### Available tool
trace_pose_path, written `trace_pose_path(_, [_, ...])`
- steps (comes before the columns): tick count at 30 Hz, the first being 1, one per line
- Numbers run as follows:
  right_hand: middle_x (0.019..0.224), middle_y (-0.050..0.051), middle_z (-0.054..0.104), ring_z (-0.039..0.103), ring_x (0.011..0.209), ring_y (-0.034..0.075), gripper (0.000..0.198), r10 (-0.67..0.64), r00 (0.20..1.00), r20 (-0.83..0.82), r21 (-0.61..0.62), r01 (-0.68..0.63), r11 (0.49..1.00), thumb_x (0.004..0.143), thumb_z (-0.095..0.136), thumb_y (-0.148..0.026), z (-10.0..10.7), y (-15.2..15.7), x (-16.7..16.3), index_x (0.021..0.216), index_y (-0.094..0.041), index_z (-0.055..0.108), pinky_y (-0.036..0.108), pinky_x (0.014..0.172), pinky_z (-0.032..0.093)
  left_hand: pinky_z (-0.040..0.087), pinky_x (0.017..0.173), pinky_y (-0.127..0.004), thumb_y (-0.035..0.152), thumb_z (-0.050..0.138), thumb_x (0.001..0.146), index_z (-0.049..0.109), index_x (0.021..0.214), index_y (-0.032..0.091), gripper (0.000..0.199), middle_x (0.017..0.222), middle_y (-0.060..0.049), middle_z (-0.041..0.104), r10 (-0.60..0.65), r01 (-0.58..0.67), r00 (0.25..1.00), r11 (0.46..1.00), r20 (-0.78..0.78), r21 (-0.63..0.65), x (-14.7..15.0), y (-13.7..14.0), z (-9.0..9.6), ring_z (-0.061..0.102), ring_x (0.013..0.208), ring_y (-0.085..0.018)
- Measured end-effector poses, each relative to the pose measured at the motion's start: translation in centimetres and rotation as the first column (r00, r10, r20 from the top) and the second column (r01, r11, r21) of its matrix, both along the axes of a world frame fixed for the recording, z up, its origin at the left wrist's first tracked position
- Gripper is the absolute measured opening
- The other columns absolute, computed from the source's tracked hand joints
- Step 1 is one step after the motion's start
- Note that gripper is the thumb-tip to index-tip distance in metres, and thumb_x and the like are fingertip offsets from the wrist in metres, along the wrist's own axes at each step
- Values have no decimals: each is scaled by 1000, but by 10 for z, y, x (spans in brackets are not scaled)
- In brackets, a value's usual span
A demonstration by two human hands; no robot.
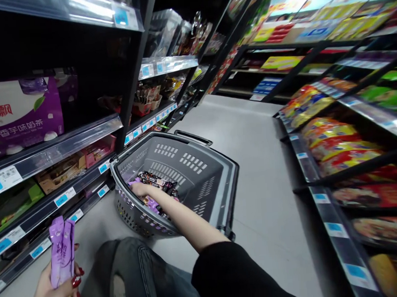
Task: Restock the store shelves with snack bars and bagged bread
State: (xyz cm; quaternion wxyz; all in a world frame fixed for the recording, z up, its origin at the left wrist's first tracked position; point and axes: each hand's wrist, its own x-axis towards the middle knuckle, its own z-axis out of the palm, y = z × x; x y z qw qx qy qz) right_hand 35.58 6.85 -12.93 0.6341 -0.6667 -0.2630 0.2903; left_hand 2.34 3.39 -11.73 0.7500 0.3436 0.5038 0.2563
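Observation:
Two slim purple stick packets (61, 251) stand upright in my left hand (55, 287), at the lower left above the floor. Its fingers and thumb, with red nails, close round their lower part. My right hand (139, 189) reaches down into a grey shopping basket (214, 183) on the floor. It is among purple packets (152, 204) and dark-wrapped packets (156, 180) at the basket's near left end. The right fingers are mostly hidden, so their grip cannot be made out.
Shelves with price tags (65, 197) line the left, holding a purple milk tea box (21, 114) and an open carton (60, 172). Across the grey aisle floor (254, 176), shelves of bagged snacks (346, 148) stand at the right. My knees (135, 269) are close below the basket.

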Motion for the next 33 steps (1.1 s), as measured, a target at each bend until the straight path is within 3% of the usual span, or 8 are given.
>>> trace_pose_path(5, [38,-7,48,38,34,1,24,128,986,110,-169,-108,980,74,52,-13,64,-20,10,51,-12,59,16,42,30,43,32,-22,38,89,40,48,112,16,86,62,2,63,-25,27,998,999,58,-19,9,-3,-3,50,34,-10])
trace_pose_path(9, [49,-6,55,44,41,8,12,361,925,122,-149,-343,928,76,55,-28,95,-61,-57,71,-19,61,18,41,32,42,36,-22,36,86,47,56,98,13,63,54,0,61,-156,156,987,988,48,-11,21,-6,2,49,35,-10])
trace_pose_path(12, [55,-6,53,45,48,8,10,477,875,82,-206,-454,867,74,61,-29,83,-78,-116,78,-19,61,18,44,33,41,38,-22,29,81,52,57,85,14,44,50,1,59,-233,233,972,972,-16,19,30,-9,7,50,38,-12])
trace_pose_path(18, [51,-8,47,43,45,8,26,358,934,18,-217,-346,913,65,71,-33,40,-73,-151,69,-21,48,18,41,29,49,59,-27,11,74,51,60,89,16,41,66,-1,67,-228,253,966,933,-122,256,40,-12,6,64,66,-22])
trace_pose_path(21, [50,-8,50,46,43,9,19,347,935,-66,-200,-353,914,67,68,-30,35,-74,-151,70,-20,52,18,41,32,49,79,-33,25,83,47,63,97,15,55,87,-7,71,-265,242,963,933,54,267,37,-10,3,63,89,-30])
trace_pose_path(26, [47,-7,50,43,39,8,21,260,927,-270,-156,-309,938,64,70,-34,39,-81,-147,68,-17,59,20,40,34,45,89,-34,55,78,54,70,94,14,58,95,-10,70,-290,255,934,950,209,179,32,-8,4,61,94,-29])
trace_pose_path(30, [51,-6,49,37,42,5,29,109,961,-253,28,-106,994,63,76,-41,39,-96,-134,66,-17,61,17,40,28,49,79,-27,48,83,51,71,93,16,54,80,-5,71,-204,203,951,979,231,26,28,-6,2,65,82,-21])
trace_pose_path(33, [59,-6,53,33,37,4,31,118,926,-359,292,-9,956,66,75,-46,39,-110,-125,69,-22,55,16,35,23,47,49,-19,48,84,50,70,95,17,56,69,-1,67,-172,203,945,975,276,-86,19,-5,-8,57,48,-10])
